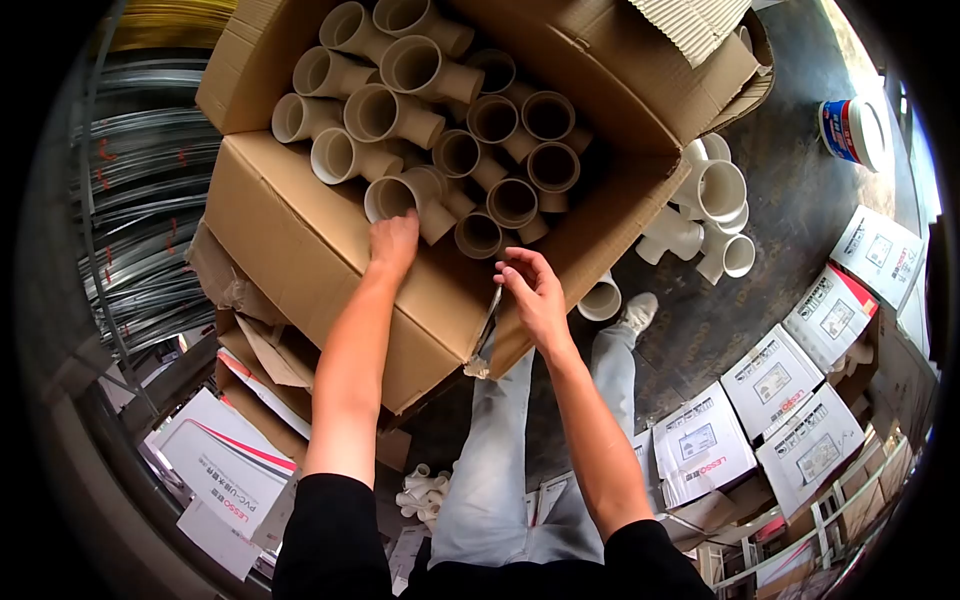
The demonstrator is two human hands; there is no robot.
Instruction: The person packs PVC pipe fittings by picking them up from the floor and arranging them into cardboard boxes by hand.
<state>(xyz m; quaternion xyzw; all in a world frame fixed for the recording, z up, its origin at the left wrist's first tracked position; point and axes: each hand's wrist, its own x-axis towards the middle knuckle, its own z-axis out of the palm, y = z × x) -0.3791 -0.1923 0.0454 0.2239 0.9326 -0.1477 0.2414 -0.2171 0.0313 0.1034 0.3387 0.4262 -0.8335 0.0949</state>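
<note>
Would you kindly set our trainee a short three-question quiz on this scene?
1. True or false: the left hand touches a pale fitting in the open carton.
2. Which colours show on the label of the tub? A) green and yellow; B) blue and red; C) purple and orange.
3. Fill in the blank: loose fittings lie outside the carton, on the dark ____.

Key: 1 true; 2 B; 3 floor.

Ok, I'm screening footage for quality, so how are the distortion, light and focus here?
Head view: strong fisheye, with black corners and wire coils bowing at the left; shadow darkens the deeper inside of the cardboard box; bright, nearly washed-out patch at upper right, by the bucket; left hand and right hand look reasonably sharp.
</note>
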